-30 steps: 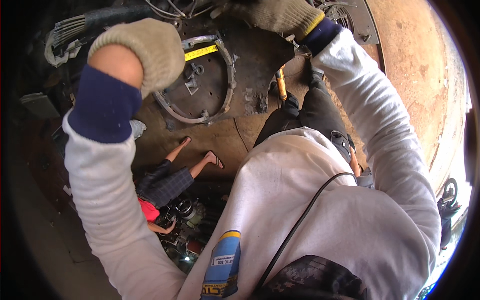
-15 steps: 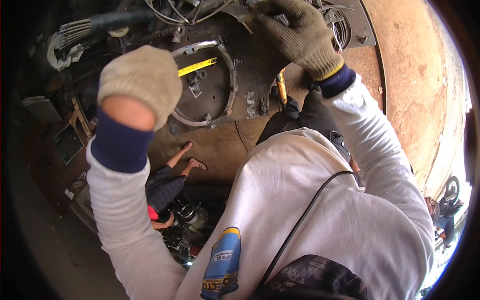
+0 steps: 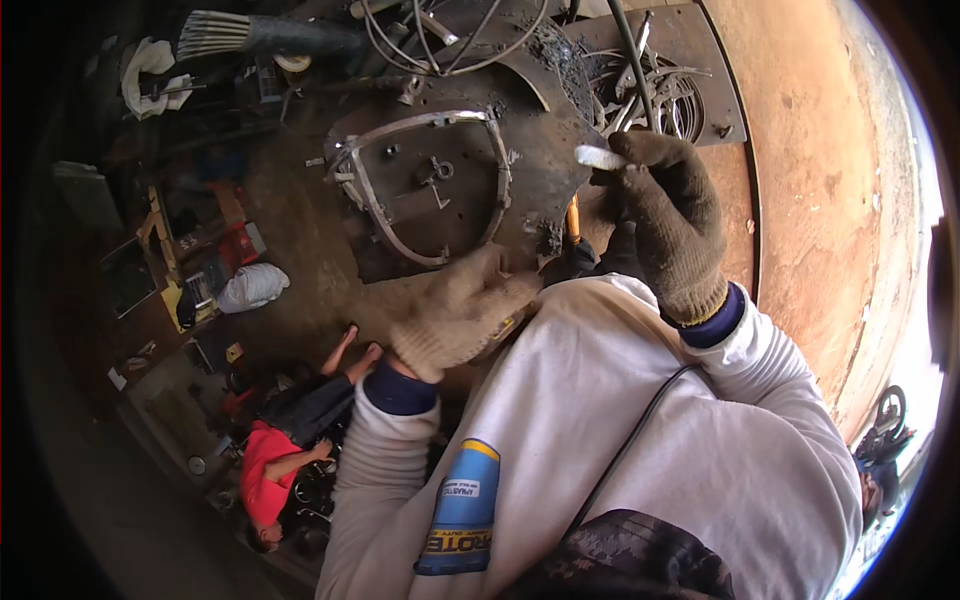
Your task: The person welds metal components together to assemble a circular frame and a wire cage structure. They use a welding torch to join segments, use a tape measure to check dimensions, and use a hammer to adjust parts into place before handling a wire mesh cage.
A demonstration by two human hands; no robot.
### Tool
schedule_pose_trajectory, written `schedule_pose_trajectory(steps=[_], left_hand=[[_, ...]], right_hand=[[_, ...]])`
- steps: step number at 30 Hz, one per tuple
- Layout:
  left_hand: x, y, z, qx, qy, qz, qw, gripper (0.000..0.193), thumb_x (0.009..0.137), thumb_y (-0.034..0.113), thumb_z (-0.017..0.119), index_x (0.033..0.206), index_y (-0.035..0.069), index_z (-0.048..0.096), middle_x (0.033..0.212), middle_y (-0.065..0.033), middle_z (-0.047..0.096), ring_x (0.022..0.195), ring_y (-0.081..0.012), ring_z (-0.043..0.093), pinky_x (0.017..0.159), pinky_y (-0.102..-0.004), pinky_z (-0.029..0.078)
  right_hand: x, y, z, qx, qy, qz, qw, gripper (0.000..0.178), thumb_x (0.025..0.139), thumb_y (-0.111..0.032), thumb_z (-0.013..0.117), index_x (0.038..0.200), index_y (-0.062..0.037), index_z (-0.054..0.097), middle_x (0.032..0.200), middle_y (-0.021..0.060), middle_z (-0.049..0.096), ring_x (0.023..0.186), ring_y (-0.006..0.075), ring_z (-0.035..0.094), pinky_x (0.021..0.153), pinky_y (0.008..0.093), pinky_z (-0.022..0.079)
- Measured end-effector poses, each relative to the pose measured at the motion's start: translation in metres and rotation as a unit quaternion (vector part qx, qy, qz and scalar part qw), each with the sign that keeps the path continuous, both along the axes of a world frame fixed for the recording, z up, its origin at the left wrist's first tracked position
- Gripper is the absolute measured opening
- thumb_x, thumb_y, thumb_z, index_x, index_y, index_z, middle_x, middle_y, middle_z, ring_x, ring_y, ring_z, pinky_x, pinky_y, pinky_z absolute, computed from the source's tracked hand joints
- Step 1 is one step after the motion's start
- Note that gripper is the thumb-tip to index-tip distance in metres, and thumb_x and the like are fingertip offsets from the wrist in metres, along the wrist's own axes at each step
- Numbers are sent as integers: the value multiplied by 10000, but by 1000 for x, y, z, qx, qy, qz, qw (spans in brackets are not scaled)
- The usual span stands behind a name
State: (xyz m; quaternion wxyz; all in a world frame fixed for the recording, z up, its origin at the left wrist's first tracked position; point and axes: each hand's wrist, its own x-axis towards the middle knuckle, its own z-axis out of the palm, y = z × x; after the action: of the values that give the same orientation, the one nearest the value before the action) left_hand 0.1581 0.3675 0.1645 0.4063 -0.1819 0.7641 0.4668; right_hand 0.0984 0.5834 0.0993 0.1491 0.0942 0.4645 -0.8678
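My left hand (image 3: 465,315), in a knitted work glove, is closed near my waist, slightly blurred. A yellow-and-dark tape measure (image 3: 506,328) shows at its palm side, mostly hidden by the fingers. Right of the steel table, my gloved right hand (image 3: 680,215) pinches a short white chalk stick (image 3: 600,158) between thumb and fingers. A rounded frame of bent metal bar (image 3: 503,175) lies on the dark steel tabletop (image 3: 470,215). Inside it rest a small ring-shaped metal piece (image 3: 441,171) and other bits.
Looped cables (image 3: 440,70) cross the far table edge. Coiled wire (image 3: 685,110) and locking pliers (image 3: 637,60) lie at the far right. An orange handle (image 3: 573,220) hangs by the near edge. A person in a red shirt (image 3: 268,465) is low at left.
My left hand has dropped from the frame's left side toward my waist; the yellow tape blade no longer stretches over the frame. My right hand has come nearer from the far edge, showing the chalk.
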Motion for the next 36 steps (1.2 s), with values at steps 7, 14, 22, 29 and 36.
schedule_pose_trajectory(steps=[7,14,22,29,36], left_hand=[[64,2,-5,260,42,397,879,489,1038,391,530,1319,-9,523,1171,-99,616,1056,-153,596,908,-314,500],[79,-64,2,197,205,112,952,800,884,366,774,1479,5,381,1230,-109,557,1125,-211,586,977,-352,508],[-80,-187,17,-260,434,1,862,819,797,393,835,1442,32,484,1399,-229,553,1274,-349,559,1092,-430,451],[-160,-207,-52,-385,252,-158,874,720,815,377,808,1406,62,544,1341,-209,619,1220,-352,610,1031,-405,490],[-191,-198,-62,-343,253,-242,872,450,874,336,721,1252,97,664,1237,-156,681,1135,-343,650,994,-434,517]], right_hand=[[9,-2,-20,242,174,135,945,216,993,-21,604,1204,23,608,1050,119,706,925,173,677,816,281,539],[-6,-10,-31,428,302,191,830,214,929,-108,648,1129,-60,707,1067,138,730,943,289,707,847,344,555],[-28,-41,-41,598,273,233,717,244,910,-238,684,1052,-43,723,1008,153,713,944,347,691,812,408,557],[-31,-61,-21,626,310,229,678,265,842,-209,733,1056,-53,723,988,173,704,937,368,682,803,420,552],[-39,-31,-52,608,321,115,717,344,862,-218,713,1155,-39,705,992,156,730,950,349,697,836,427,556]])
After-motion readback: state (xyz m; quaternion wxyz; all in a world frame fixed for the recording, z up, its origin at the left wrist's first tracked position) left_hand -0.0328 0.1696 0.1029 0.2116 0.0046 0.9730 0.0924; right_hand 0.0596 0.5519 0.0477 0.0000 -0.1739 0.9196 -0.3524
